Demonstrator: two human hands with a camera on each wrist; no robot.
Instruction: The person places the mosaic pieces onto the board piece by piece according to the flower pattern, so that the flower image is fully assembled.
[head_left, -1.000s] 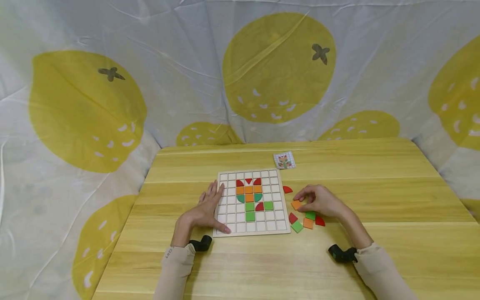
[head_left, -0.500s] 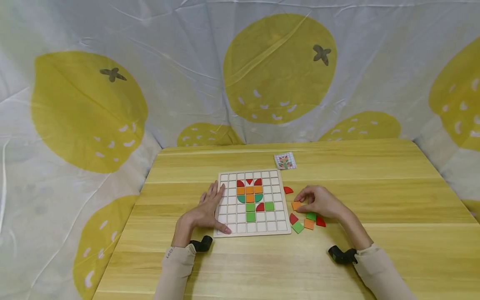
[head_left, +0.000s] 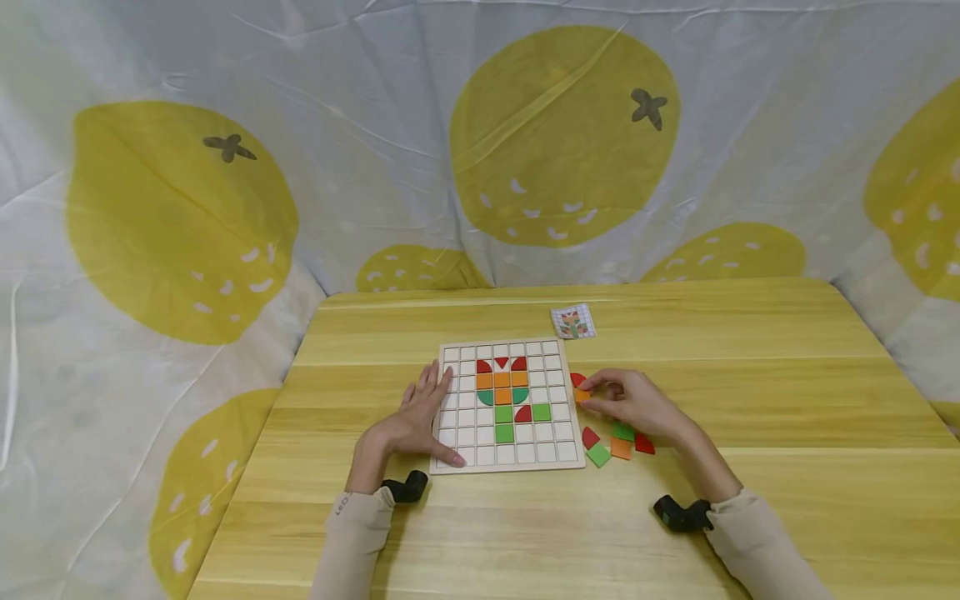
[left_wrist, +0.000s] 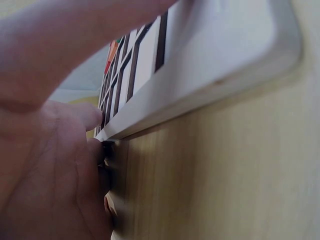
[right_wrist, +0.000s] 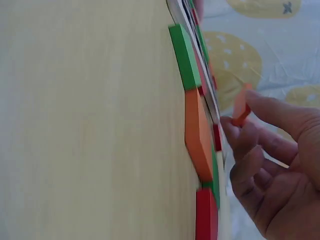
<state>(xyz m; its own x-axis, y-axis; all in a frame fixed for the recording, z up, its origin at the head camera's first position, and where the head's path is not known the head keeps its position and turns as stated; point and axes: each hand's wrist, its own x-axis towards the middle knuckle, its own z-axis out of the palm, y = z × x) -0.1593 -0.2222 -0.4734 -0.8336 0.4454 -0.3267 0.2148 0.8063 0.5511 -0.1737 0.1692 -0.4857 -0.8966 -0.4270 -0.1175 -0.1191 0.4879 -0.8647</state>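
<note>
My right hand (head_left: pixel 630 404) pinches an orange square tile (right_wrist: pixel 241 106) between thumb and fingers, just off the right edge of the gridded wooden board (head_left: pixel 465 457). A red quarter-circle tile (head_left: pixel 577 379) partly shows behind the held tile. My left hand (head_left: pixel 408 421) rests on the board's left edge, fingers spread, with the thumb over the near corner; the left wrist view shows that corner of the board (left_wrist: pixel 235 60) close up. Set in the grid are red, orange, teal and green tiles in a flower-like shape, including an orange tile (head_left: pixel 502 396) and a green tile (head_left: pixel 541 412).
Loose tiles lie right of the board: a light green square (head_left: pixel 598 455), an orange square (head_left: pixel 620 449), a darker green square (head_left: pixel 622 431) and red quarter-circles (head_left: pixel 645 444). Behind the board lies a small pattern card (head_left: pixel 573 321). A lemon-print cloth (head_left: pixel 405 125) hangs behind the wooden table (head_left: pixel 510 533).
My right hand has lifted the orange square from among the loose tiles and carried it left and slightly away, toward the board's right edge. The left hand stays on the board.
</note>
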